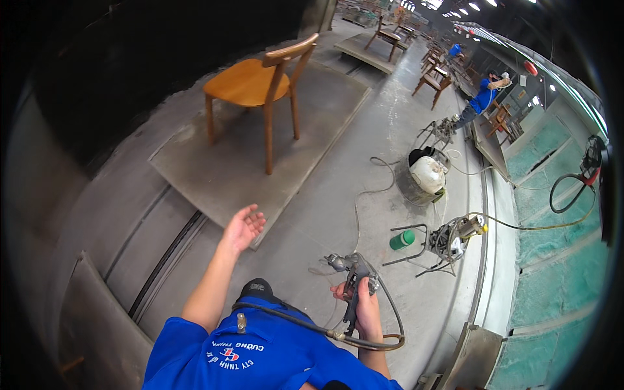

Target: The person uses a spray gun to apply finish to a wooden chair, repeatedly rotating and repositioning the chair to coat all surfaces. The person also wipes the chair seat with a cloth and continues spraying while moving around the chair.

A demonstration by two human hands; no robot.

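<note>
My right hand (365,304) is wrapped round the handle of a spray gun (355,279), its nozzle end pointing up and to the left. A dark hose (392,305) loops from the gun round my wrist and across the front of my blue shirt. Out to the left, my left hand (244,227) is raised with the palm up and the fingers apart and loosely bent; it holds nothing. Beyond that hand, a wooden chair (250,84) with an orange-brown seat and a curved backrest stands upright on a flat grey platform (312,146).
To the right stand a green canister (402,240), a metal pump on a stand (453,240) and a drum (419,185) holding a white container. Thin hoses trail over the floor. Farther off, a person in blue (482,97) works near more chairs. Green filter panels (552,227) line the right wall.
</note>
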